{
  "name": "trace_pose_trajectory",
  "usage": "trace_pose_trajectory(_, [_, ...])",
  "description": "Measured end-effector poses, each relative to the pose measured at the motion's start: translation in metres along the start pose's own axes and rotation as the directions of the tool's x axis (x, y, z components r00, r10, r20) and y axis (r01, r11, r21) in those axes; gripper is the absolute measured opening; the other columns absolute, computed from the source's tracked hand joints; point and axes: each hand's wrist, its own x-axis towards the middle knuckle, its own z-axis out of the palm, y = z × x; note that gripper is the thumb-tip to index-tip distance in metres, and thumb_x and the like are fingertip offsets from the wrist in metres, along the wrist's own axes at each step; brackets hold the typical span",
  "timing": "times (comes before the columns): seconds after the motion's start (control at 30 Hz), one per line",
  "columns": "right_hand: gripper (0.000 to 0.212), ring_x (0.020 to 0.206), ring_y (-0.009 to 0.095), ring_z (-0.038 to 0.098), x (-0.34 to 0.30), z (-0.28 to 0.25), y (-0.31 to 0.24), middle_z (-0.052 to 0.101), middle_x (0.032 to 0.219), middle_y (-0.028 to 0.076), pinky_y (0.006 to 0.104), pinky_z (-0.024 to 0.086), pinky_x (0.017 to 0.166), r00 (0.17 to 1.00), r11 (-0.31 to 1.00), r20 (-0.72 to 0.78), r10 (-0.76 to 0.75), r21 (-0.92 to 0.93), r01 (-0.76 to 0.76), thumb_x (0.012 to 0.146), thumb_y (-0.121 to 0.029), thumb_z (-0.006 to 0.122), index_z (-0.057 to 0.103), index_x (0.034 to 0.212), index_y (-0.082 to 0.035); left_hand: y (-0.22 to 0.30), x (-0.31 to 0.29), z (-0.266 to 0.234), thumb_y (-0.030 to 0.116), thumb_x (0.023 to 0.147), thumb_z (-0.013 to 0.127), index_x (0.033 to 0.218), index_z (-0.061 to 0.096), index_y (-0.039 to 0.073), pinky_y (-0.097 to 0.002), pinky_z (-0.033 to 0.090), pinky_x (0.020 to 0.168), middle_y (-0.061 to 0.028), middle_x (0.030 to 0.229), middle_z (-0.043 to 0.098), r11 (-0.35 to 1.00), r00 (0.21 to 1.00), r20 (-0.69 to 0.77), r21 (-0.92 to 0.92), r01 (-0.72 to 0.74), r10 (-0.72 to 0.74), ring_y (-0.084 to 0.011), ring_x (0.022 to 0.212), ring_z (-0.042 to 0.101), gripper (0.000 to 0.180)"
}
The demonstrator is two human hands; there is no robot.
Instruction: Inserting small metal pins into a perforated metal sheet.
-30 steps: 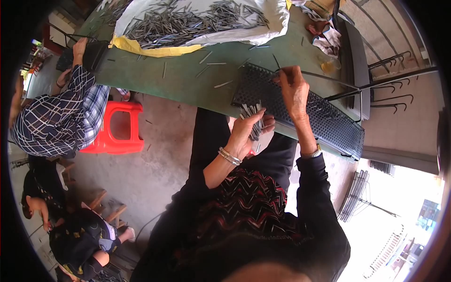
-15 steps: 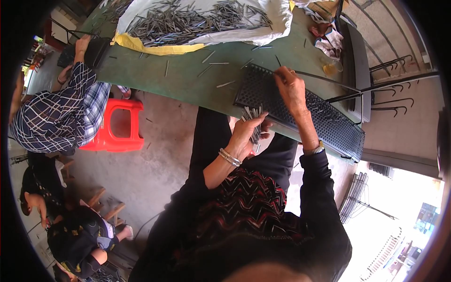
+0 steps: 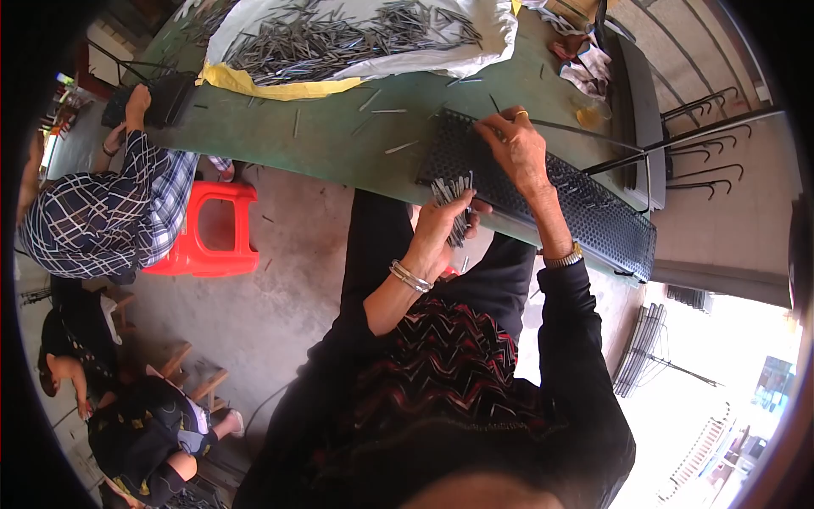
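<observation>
Your left hand (image 3: 443,222) has its fingers curled tight around a bundle of thin metal pins (image 3: 454,193), tips up. Your right hand (image 3: 515,146) pinches its fingers together on the black perforated tray (image 3: 593,212), at 1 o'clock from the bundle. The tray lies on the green table (image 3: 339,140); a heap of loose pins (image 3: 339,38) sits at 11 o'clock over a concrete floor (image 3: 271,305).

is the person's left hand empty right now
No, the left hand grips a bundle of thin metal pins beside the black perforated tray.
</observation>
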Motion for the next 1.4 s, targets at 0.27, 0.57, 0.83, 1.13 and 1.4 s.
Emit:
trace_pose_trajectory(0.27, [0.018, 0.079, 0.024, 0.064, -0.008, -0.012, -0.014, 0.063, 0.086, 0.01, 0.035, 0.05, 0.068, 0.995, 0.984, -0.03, 0.098, 0.151, -0.093, 0.087, -0.024, 0.065, 0.07, 0.097, -0.009, 0.0, -0.001, 0.0, 0.011, 0.089, 0.063, 0.097, 0.06, 0.001, -0.0239, 0.045, 0.05, -0.0124, 0.082, 0.067, 1.0, 0.999, -0.05, 0.021, -0.015, 0.016, -0.0147, 0.064, 0.06, 0.013])
trace_pose_trajectory(0.57, [0.017, 0.071, 0.012, 0.057, -0.039, -0.056, -0.029, 0.062, 0.074, 0.007, 0.0271, 0.046, 0.065, 0.733, 0.578, 0.672, 0.104, 0.559, -0.594, 0.085, -0.014, 0.063, 0.063, 0.089, 0.003, -0.002, -0.008, 0.008, 0.016, 0.086, 0.067, 0.097, 0.064, 0.002, -0.0257, 0.047, 0.057, -0.0089, 0.088, 0.07, 0.986, 0.999, -0.032, 0.167, -0.02, 0.026, -0.0171, 0.077, 0.068, 0.017])
trace_pose_trajectory(0.83, [0.013, 0.07, 0.01, 0.058, -0.042, -0.054, -0.015, 0.061, 0.074, 0.005, 0.0252, 0.047, 0.065, 0.747, 0.565, 0.658, 0.09, 0.585, -0.583, 0.088, -0.01, 0.06, 0.059, 0.092, 0.003, -0.003, -0.004, 0.013, 0.018, 0.087, 0.067, 0.1, 0.065, 0.003, -0.0278, 0.05, 0.058, -0.009, 0.093, 0.07, 0.983, 0.999, -0.029, 0.18, -0.037, 0.043, -0.0199, 0.082, 0.07, 0.02])
trace_pose_trajectory(1.13, [0.012, 0.069, 0.01, 0.059, -0.038, -0.052, -0.015, 0.062, 0.079, 0.006, 0.025, 0.049, 0.065, 0.789, 0.564, 0.603, 0.117, 0.614, -0.553, 0.088, -0.007, 0.06, 0.059, 0.093, 0.004, 0.003, 0.0, 0.019, 0.018, 0.088, 0.065, 0.1, 0.065, 0.002, -0.0282, 0.05, 0.055, -0.0095, 0.091, 0.071, 0.969, 0.993, -0.088, 0.241, -0.062, 0.085, -0.0211, 0.078, 0.07, 0.02])
trace_pose_trajectory(1.4, [0.013, 0.071, 0.01, 0.058, -0.041, -0.045, -0.01, 0.062, 0.079, 0.005, 0.0248, 0.048, 0.065, 0.775, 0.533, 0.619, 0.127, 0.617, -0.579, 0.087, -0.006, 0.062, 0.06, 0.093, 0.005, 0.002, 0.001, 0.02, 0.018, 0.089, 0.063, 0.101, 0.066, 0.002, -0.0274, 0.05, 0.054, -0.0091, 0.089, 0.071, 0.96, 0.991, -0.088, 0.268, -0.076, 0.103, -0.0196, 0.076, 0.07, 0.019])
